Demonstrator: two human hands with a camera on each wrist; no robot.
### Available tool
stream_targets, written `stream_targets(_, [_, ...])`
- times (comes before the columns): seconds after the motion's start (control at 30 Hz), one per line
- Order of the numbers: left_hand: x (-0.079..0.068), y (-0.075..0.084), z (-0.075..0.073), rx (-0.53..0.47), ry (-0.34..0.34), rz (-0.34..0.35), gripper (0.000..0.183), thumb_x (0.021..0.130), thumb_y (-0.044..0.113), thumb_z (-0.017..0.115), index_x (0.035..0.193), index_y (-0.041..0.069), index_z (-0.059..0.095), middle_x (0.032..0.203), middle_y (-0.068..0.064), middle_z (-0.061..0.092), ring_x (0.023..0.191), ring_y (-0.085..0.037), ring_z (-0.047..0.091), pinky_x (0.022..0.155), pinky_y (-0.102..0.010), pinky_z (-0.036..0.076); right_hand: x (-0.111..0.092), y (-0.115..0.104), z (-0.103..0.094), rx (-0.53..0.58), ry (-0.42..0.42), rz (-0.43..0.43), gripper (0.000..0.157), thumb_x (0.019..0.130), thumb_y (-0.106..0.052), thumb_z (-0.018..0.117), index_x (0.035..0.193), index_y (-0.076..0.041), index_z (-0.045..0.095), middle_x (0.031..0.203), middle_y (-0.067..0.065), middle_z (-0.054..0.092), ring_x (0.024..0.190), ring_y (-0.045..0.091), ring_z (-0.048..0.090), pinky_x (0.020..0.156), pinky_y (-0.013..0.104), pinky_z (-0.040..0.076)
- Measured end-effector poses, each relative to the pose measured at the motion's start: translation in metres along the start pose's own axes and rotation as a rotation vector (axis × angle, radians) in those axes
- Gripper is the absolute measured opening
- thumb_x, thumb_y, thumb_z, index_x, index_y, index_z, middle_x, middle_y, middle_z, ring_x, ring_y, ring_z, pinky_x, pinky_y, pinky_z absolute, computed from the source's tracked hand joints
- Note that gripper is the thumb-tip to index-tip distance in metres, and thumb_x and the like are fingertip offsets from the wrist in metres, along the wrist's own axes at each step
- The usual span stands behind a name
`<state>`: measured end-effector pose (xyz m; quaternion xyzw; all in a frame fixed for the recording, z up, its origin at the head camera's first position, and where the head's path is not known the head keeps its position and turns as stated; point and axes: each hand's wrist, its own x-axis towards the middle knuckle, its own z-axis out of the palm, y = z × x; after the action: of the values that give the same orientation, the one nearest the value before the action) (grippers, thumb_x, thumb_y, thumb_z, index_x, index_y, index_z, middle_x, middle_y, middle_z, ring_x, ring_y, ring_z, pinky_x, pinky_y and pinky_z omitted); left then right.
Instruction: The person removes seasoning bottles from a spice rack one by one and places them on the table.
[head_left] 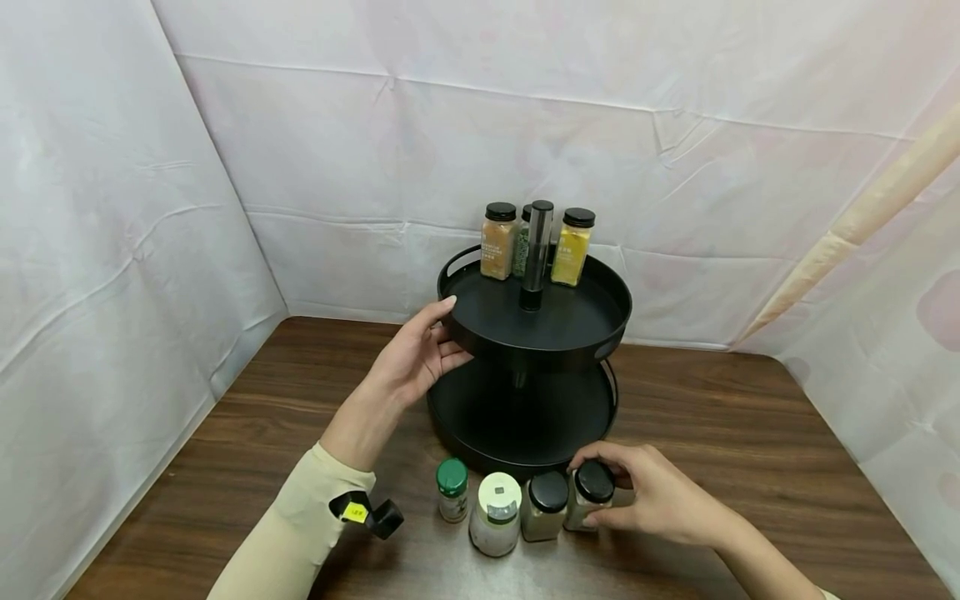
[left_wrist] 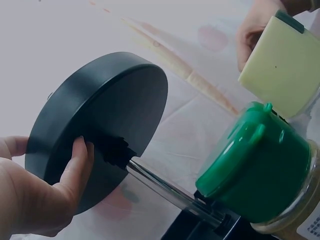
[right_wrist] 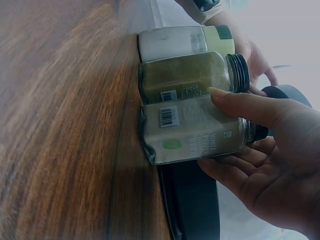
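Observation:
My left hand (head_left: 411, 357) grips the left rim of the upper tray (head_left: 495, 321) of a black two-tier rack, thumb at the edge and fingers underneath. In the left wrist view those fingers lie against the tray's underside (left_wrist: 132, 112). At the front right, my right hand (head_left: 660, 498) holds a square glass spice jar (head_left: 581, 510) with a black lid, thumb on one side and fingers on the other. The right wrist view shows the jar's pale contents and white pepper label (right_wrist: 200, 132). A similar black-lidded jar (head_left: 543, 521) stands right beside it.
A white jar with a pale green lid (head_left: 497, 533) and a green-capped jar (head_left: 452, 492) continue the row. Behind it sits the rack's lower tray (head_left: 517, 417). An orange jar (head_left: 497, 250), a yellow jar (head_left: 572, 250) and others stand around the rack's post (head_left: 537, 250).

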<state>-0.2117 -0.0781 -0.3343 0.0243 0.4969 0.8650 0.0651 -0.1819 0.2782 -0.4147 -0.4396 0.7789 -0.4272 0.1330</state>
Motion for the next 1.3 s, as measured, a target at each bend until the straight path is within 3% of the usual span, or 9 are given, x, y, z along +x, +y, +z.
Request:
stream_targets(0.4, [-0.004, -0.004, 0.007, -0.017, 0.043, 0.001, 0.049, 0.109, 0.033, 0.056, 0.146, 0.004, 0.045, 0.118, -0.009, 0.063, 0.1, -0.02, 0.071, 0.087, -0.034, 0.06, 0.0, -0.001, 0.001, -0.06, 0.021, 0.023, 0.049, 0.086, -0.032, 0.091, 0.128, -0.021, 0.067, 0.112, -0.01, 0.073, 0.098, 0.009, 0.072, 0.086, 0.031, 0.061])
stream_targets(0.87, [-0.014, -0.011, 0.022, 0.017, -0.039, -0.02, 0.047, 0.105, 0.02, 0.058, 0.146, 0.0, 0.048, 0.13, -0.01, 0.066, 0.107, -0.025, 0.072, 0.097, -0.041, 0.058, 0.0, -0.003, 0.002, -0.069, 0.024, 0.007, 0.049, 0.087, -0.032, 0.09, 0.128, -0.018, 0.067, 0.112, -0.009, 0.072, 0.098, 0.008, 0.071, 0.085, 0.03, 0.061])
stream_targets(1.3, [-0.011, -0.009, 0.018, 0.023, -0.028, -0.024, 0.048, 0.106, 0.021, 0.059, 0.147, 0.0, 0.049, 0.127, -0.011, 0.067, 0.104, -0.024, 0.072, 0.093, -0.039, 0.06, 0.0, -0.003, 0.003, -0.073, 0.027, -0.011, 0.048, 0.088, -0.032, 0.089, 0.128, -0.02, 0.066, 0.111, -0.009, 0.072, 0.096, 0.008, 0.07, 0.084, 0.031, 0.061])
